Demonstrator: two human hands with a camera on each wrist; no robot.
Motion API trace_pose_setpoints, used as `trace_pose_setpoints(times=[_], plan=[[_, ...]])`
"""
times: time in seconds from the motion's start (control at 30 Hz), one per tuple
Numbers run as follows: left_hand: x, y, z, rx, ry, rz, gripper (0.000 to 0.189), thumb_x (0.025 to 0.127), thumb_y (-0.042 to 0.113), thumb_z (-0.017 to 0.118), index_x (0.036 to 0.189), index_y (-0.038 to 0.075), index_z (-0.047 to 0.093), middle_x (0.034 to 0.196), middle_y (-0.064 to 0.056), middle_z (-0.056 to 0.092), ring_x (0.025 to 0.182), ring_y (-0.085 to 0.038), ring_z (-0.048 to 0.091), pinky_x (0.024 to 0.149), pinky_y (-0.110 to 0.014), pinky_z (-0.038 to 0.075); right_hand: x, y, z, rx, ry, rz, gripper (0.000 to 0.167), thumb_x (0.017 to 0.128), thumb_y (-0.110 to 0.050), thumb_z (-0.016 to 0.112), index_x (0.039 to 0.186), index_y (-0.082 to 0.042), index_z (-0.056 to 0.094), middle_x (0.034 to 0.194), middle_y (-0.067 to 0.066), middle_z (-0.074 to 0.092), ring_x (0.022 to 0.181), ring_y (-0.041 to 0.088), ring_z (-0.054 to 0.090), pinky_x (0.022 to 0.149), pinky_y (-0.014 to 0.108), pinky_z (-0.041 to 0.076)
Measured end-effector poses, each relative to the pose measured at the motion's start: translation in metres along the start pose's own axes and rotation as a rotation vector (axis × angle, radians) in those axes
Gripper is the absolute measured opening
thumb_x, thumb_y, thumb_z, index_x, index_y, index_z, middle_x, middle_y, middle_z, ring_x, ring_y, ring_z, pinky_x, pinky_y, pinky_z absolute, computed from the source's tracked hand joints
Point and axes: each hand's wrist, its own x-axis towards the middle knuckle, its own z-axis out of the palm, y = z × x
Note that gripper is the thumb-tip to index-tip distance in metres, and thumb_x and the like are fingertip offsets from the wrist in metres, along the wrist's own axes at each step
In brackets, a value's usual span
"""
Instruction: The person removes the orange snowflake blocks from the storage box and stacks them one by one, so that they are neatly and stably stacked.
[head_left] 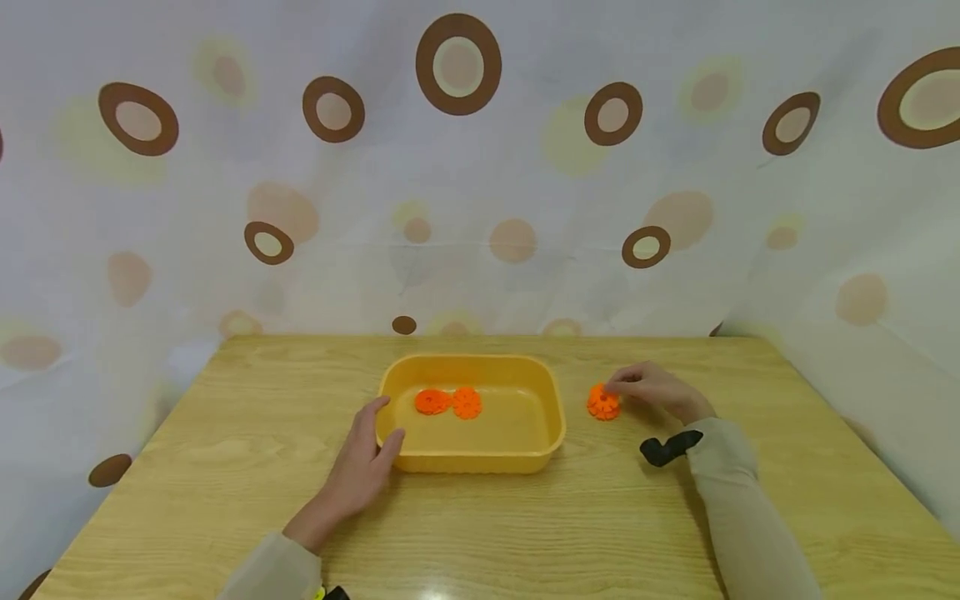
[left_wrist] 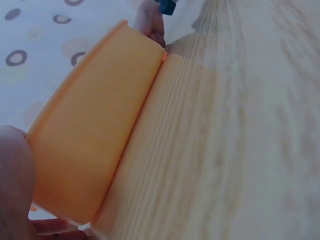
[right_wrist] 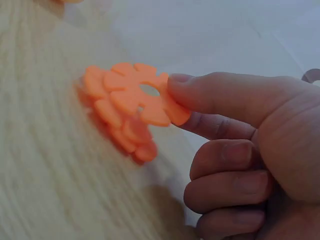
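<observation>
Tub: yellow plastic tub (head_left: 480,463), upright on the wooden bench (head_left: 525,533), its open top facing up. Its long axis runs left to right across the bench, with a long wall nearest the person.
Tub contents: two flat orange shapes, side by side toward the left of the tub floor; the left disc (head_left: 432,402) looks wider than the right disc (head_left: 467,403), and their line follows the tub's long axis.
Left hand: left hand (head_left: 358,467) grips the tub's near left corner, thumb at the near rim and fingers along the left end.
Right hand: right hand (head_left: 660,390) pinches one orange flower disc (right_wrist: 131,87) between thumb and index finger, the other three fingers curled in.
Pinched disc: round, so no long axis; tilted, its flat face with a central hole and notched edge turned toward the right wrist camera.
Orange pile: overlapping orange flower discs (right_wrist: 109,114) on the bench, right of the tub and behind the pinched disc in the right wrist view; whether they touch it I cannot tell.
Backdrop: pale sheet (head_left: 450,175) with brown rings, behind the bench.
</observation>
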Motion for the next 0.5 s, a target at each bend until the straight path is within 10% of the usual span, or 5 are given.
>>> trace_pose_setpoints(times=[0.5], plan=[[0.0011, -0.0007, 0.0004, -0.015, 0.008, 0.036, 0.052, 0.102, 0.022, 0.047, 0.144, -0.001, 0.027, 0.145, -0.027, 0.032, 0.136, -0.042, 0.033, 0.11, -0.058, 0.027, 0.0031, -0.0025, 0.0038, -0.108, 0.007, -0.027, 0.024, 0.095, -0.026, 0.061, 0.1, -0.005, 0.07, 0.092, 0.004, 0.063, 0.076, 0.015, 0.045, 0.071, 0.03, 0.036]])
